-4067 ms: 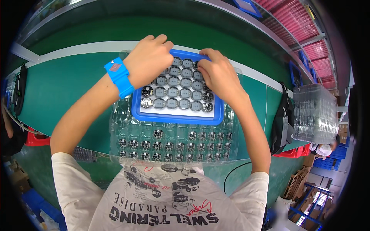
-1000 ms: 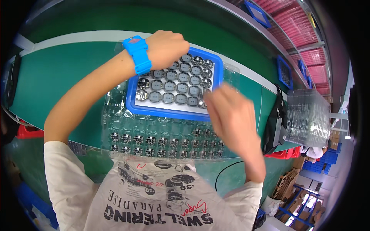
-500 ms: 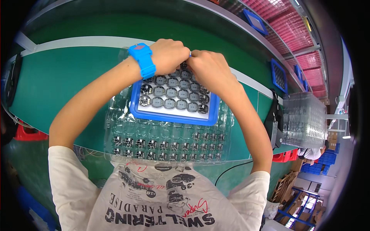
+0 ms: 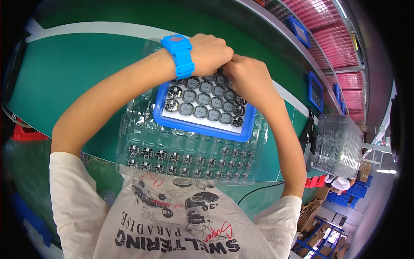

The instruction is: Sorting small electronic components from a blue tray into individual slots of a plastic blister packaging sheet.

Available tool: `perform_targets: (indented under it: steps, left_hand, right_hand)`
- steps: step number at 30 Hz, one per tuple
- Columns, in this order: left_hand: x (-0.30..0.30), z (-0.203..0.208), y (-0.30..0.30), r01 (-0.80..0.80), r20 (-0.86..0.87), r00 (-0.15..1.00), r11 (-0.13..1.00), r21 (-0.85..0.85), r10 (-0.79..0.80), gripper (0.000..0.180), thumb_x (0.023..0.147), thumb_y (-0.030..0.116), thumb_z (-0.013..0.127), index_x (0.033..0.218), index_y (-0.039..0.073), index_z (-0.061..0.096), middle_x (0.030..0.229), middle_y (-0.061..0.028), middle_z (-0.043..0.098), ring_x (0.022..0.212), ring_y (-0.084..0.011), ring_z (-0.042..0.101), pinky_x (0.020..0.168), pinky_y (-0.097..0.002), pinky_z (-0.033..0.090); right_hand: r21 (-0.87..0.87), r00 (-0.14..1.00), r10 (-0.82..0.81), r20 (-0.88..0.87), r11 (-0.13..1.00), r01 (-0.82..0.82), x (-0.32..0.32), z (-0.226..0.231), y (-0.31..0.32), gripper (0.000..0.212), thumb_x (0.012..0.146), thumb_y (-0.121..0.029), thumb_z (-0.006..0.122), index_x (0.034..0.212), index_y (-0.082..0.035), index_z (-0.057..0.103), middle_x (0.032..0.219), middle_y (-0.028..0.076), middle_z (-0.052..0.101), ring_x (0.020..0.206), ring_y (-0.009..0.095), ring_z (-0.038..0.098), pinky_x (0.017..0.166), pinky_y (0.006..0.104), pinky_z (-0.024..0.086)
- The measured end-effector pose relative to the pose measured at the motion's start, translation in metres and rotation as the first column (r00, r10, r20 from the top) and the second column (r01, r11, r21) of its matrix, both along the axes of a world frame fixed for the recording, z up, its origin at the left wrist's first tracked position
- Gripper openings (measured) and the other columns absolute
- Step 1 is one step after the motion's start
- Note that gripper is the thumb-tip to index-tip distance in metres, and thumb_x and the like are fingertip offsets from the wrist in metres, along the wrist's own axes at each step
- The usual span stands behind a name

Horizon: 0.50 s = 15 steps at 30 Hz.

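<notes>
My left hand (image 4: 211,54), with a blue wrist strap (image 4: 183,58), and my right hand (image 4: 250,77) meet over the far side of a blue-rimmed tray (image 4: 202,131). The fingers of both are closed and pressed together, and whatever they pinch is hidden. A small dark round part (image 4: 220,70) shows just under the fingertips. Rows of round grey parts (image 4: 203,99) sit on the tray's white bed, with black circuit boards (image 4: 171,105) along its sides. The tray rests on a clear plastic blister sheet (image 4: 166,137), whose near pockets hold several small black boards (image 4: 161,156).
The green worktable (image 4: 86,64) has a pale far edge. At the right stands a tall stack of clear blister trays (image 4: 338,144), beside a black object (image 4: 308,142). Beyond the table are more blue trays (image 4: 315,91) and a red stool (image 4: 28,131) at the left.
The view has shifted and tilted slightly, so hands and tray appear a little farther right. Both hands stay together at the tray's far side with fingers closed.
</notes>
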<state>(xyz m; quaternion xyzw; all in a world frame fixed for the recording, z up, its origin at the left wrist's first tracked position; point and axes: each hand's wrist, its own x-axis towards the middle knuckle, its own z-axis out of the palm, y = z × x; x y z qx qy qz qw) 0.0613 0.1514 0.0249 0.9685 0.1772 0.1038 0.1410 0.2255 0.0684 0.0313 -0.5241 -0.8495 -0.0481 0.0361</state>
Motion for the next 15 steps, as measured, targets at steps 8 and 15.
perform_targets:
  steps: [8,15]
  left_hand:
    - [-0.003,0.004,-0.004,-0.006,-0.007,1.0,1.0,-0.016,0.006,0.002,0.072,0.0,0.07,0.073,-0.002,0.07,0.074,-0.0207,0.068,0.076,-0.0366,0.069,0.064,-0.0434,0.054]
    - [0.008,0.003,-0.015,-0.055,-0.029,0.998,0.996,0.075,0.058,0.004,0.072,0.001,0.07,0.076,-0.001,0.07,0.074,-0.0206,0.068,0.077,-0.0374,0.069,0.066,-0.0444,0.054]
  right_hand:
    - [-0.014,0.999,0.027,-0.04,1.0,-0.028,0.001,-0.006,0.0,0.013,0.064,0.004,0.065,0.076,0.001,0.07,0.086,0.016,0.067,0.078,0.033,0.068,0.067,0.0427,0.055]
    - [0.046,1.0,0.028,0.006,0.999,-0.028,0.01,-0.018,-0.003,0.009,0.07,-0.001,0.067,0.079,0.0,0.069,0.09,0.016,0.067,0.079,0.034,0.068,0.069,0.0426,0.055]
